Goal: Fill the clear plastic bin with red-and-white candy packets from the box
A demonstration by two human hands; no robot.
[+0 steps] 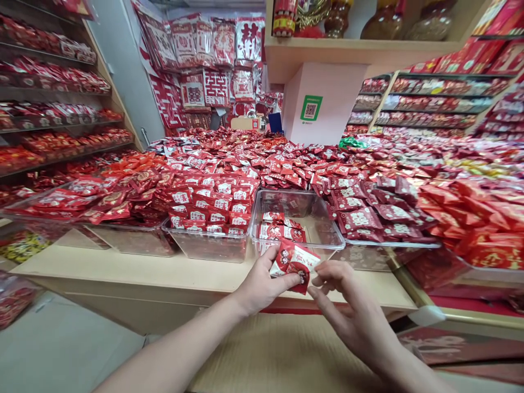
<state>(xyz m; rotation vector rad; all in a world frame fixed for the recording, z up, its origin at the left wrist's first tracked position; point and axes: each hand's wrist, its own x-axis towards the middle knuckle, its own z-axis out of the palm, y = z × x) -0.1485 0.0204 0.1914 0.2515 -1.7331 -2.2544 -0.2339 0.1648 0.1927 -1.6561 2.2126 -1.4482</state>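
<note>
My left hand [262, 281] is closed around a small red-and-white snack packet [295, 259], thumb in front. It may be more than one packet; overlapping faces make this hard to tell. Close to the packet's right edge is my right hand [347, 297], its thumb and forefinger apart and the other fingers curled. Whether a fingertip touches the packet is unclear. Just beyond both hands stands a clear plastic bin [323, 232], with several similar red-and-white packets [282, 226] lying at its left side.
To the left, another bin holds stacked red packets [208, 204]. Dark red packets [358, 210] fill the one on the right, with orange-red packets [491, 218] farther right. A wooden counter edge [123, 273] runs in front. A white pillar [323, 103] and overhead shelf [368, 52] stand behind.
</note>
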